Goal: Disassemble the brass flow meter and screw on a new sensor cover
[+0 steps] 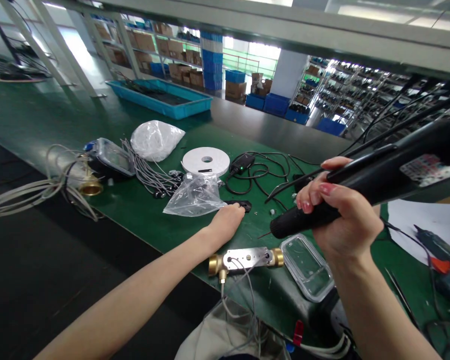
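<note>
As my right hand grips a black tool (heavy, I'd guess), my left hand rests, fingers together, by a black part.

The black tool runs off the right edge; the left hand partly hides a small black piece.

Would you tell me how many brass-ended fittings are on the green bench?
2. One fitting lies at the bench's near edge, below the left hand; the other lies further left, among grey cables. Others may be hidden.
</note>
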Available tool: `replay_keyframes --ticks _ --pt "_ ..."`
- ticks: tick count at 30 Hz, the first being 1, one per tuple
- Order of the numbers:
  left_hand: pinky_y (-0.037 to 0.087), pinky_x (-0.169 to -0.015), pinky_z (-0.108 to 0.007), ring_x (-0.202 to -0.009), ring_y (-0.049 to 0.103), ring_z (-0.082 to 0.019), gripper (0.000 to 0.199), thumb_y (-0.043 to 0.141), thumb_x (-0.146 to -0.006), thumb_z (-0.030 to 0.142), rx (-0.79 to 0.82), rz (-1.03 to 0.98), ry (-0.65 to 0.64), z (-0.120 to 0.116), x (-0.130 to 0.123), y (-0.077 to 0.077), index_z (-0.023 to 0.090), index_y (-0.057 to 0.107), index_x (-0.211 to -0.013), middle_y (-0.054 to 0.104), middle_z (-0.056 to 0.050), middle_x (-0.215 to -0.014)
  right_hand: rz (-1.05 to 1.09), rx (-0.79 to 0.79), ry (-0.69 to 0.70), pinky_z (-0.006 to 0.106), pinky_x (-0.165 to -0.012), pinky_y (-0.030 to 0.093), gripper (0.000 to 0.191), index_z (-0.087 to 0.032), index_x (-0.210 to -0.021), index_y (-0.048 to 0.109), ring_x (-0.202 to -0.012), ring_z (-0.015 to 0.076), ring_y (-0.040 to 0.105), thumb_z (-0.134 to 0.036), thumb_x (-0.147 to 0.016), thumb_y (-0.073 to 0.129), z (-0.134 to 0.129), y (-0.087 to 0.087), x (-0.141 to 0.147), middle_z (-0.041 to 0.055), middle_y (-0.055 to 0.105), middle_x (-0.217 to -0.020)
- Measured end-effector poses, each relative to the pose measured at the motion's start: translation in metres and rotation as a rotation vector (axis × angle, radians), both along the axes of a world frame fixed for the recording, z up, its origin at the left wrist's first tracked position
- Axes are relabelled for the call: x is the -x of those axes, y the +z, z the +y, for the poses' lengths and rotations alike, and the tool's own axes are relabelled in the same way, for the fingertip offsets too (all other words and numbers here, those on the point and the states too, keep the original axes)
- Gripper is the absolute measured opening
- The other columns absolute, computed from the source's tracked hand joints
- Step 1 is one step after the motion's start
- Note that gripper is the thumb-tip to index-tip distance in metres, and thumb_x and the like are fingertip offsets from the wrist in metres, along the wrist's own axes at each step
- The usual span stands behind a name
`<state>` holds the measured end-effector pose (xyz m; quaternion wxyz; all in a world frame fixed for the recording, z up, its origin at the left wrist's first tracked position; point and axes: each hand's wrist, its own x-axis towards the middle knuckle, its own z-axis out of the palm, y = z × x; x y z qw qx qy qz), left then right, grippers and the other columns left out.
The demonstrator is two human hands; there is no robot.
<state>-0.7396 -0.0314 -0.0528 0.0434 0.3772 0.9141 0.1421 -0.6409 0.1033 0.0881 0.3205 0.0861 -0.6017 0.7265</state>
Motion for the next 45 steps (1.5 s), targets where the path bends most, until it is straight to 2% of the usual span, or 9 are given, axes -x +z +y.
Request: replay_keyframes --ticks 5,9,10,12,14,19,24,36,45 --pt "0.046 -0.068 -0.034 -0.074 0.058 -0.024 0.017 0.045 -0.089 0.001 -0.063 0.002 0.018 -0.005 -0.007 0.008 0.008 0.058 -0.081 0.057 -0.009 -0.077 0.000 0.012 0.007 0.027 -0.045 0.039 0.019 -0.021 -0.086 0.057 -0.041 0.0092 0.047 -0.017 -0.067 0.057 0.007 -0.001 -0.006 -0.0072 0.050 -0.052" --pt "0.046 -0.073 -0.028 -0.080 0.057 -0.017 0.004 0.055 -0.090 0.009 -0.233 0.005 0.042 -0.016 -0.042 0.030 0.013 0.056 -0.090 0.058 -0.003 -0.086 -0.008 0.029 -0.024 0.025 -0.043 0.037 0.022 -0.020 -0.087 0.059 -0.041 0.0088 0.045 -0.014 -0.066 0.055 0.015 0.004 -0.017 -0.0062 0.050 -0.051" --pt "0.046 -0.077 -0.027 -0.084 0.057 -0.016 0.005 0.058 -0.090 0.011 -0.309 0.007 0.030 -0.017 -0.054 0.035 0.015 0.056 -0.092 0.058 -0.002 -0.090 -0.006 0.027 -0.033 0.025 -0.043 0.036 0.023 -0.019 -0.087 0.059 -0.040 0.0086 0.044 -0.013 -0.066 0.054 0.018 0.006 -0.020 -0.0059 0.049 -0.050" --pt "0.045 -0.084 -0.028 -0.092 0.054 -0.016 0.010 0.060 -0.087 0.008 -0.647 0.021 -0.051 -0.017 -0.080 0.038 0.015 0.055 -0.090 0.057 -0.002 -0.096 0.003 0.026 -0.047 0.025 -0.042 0.035 0.024 -0.018 -0.086 0.059 -0.039 0.0084 0.042 -0.012 -0.065 0.051 0.023 0.010 -0.025 -0.0055 0.048 -0.048" --pt "0.043 -0.090 -0.032 -0.102 0.051 -0.018 0.009 0.057 -0.088 0.007 -0.747 0.063 -0.093 -0.013 -0.102 0.033 0.015 0.055 -0.091 0.054 -0.004 -0.105 0.008 0.036 -0.051 0.025 -0.042 0.034 0.024 -0.018 -0.085 0.059 -0.039 0.0082 0.041 -0.010 -0.065 0.049 0.028 0.012 -0.030 -0.0051 0.047 -0.047" --pt "0.040 -0.098 -0.042 -0.112 0.045 -0.023 0.009 0.052 -0.090 0.005 -0.700 0.172 -0.012 0.002 -0.125 0.010 0.014 0.056 -0.091 0.052 -0.007 -0.115 -0.012 0.033 -0.031 0.025 -0.042 0.035 0.023 -0.017 -0.086 0.058 -0.039 0.0085 0.043 -0.009 -0.067 0.049 0.033 0.008 -0.042 -0.0043 0.049 -0.049" --pt "0.039 -0.103 -0.048 -0.114 0.045 -0.024 0.011 0.048 -0.093 0.008 -0.680 0.229 0.030 0.007 -0.129 0.002 0.014 0.056 -0.090 0.053 -0.007 -0.116 -0.012 0.027 -0.004 0.026 -0.043 0.036 0.021 -0.017 -0.087 0.057 -0.040 0.0092 0.046 -0.011 -0.068 0.051 0.032 -0.001 -0.049 -0.0038 0.051 -0.051" --pt "0.035 -0.107 -0.051 -0.109 0.047 -0.023 0.010 0.049 -0.091 0.007 -0.566 0.261 0.051 0.010 -0.130 0.006 0.013 0.058 -0.090 0.054 -0.007 -0.112 -0.029 0.023 0.027 0.025 -0.043 0.037 0.021 -0.018 -0.090 0.057 -0.041 0.0084 0.047 -0.012 -0.070 0.054 0.028 -0.006 -0.051 -0.0053 0.052 -0.054" --pt "0.027 -0.114 -0.049 -0.114 0.046 -0.024 0.017 0.048 -0.087 0.002 -0.312 0.375 0.031 0.010 -0.130 0.012 0.010 0.060 -0.095 0.053 -0.009 -0.117 -0.034 0.010 0.030 0.025 -0.043 0.037 0.021 -0.018 -0.090 0.057 -0.042 0.0087 0.047 -0.013 -0.070 0.056 0.025 -0.008 -0.051 -0.0055 0.052 -0.055"
